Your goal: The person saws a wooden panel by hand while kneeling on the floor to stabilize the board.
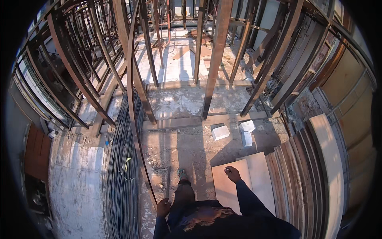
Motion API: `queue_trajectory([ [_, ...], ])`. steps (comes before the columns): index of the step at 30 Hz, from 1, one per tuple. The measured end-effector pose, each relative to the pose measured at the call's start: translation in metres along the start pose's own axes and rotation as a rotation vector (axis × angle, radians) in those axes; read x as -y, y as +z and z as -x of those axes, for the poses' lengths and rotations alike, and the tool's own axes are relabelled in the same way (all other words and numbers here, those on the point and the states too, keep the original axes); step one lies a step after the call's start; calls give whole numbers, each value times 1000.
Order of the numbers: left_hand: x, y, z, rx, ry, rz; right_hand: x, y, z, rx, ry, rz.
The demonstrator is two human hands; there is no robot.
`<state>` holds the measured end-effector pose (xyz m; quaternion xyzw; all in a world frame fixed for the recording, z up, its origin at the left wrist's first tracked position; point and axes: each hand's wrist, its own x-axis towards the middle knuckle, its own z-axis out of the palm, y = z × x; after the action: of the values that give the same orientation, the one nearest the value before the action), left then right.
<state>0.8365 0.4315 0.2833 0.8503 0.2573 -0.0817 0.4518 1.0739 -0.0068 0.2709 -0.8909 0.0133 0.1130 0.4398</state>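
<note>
Dusty, sunlit floor [159,143] strewn with crumbs of rubble runs through a building site, where brown upright posts [217,59] crowd the upper half of the frame. At lower left lies a thick bundle of dark metal rods [119,183], a yellow-green strip [126,164] on top. Planks [296,167] stand close together on edge at lower right, and three white blocks [220,132] sit right of centre.

A long brown bar [131,103], bowed by the lens, runs from the top edge down to the left hand [163,207] at bottom centre-left. Its lower end meets the bent fingers; whether they grasp it or merely pass in front, I cannot tell. The right hand [232,174] is over a pale board [223,187] at lower centre-right, its fingers loosely curled. A light speck at their tips is too small to identify, and contact with the board is unclear.

One sandalled foot [182,174] shows between rods and board, so careful footing seems the main point: best to step flat on the bare strip, clear of rods and board corners. If the bar is borne, a firm grip and slow turns would spare the posts.
</note>
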Motion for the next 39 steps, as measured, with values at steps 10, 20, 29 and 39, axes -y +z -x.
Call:
queue_trajectory([
  [10, -268, -101, -373, 116, 442, -102, -59, 60, -48, 435, 461, 264],
  [20, -339, -69, -626, 261, 235, -364, 61, 41, -427, 442, 865, -540],
  [29, -401, -68, -814, 276, 41, 74, 283, 40, -757, 441, 165, -131],
  [39, -543, -137, -1198, 440, 393, -273, 307, 77, -1034, 76, 501, 158],
])
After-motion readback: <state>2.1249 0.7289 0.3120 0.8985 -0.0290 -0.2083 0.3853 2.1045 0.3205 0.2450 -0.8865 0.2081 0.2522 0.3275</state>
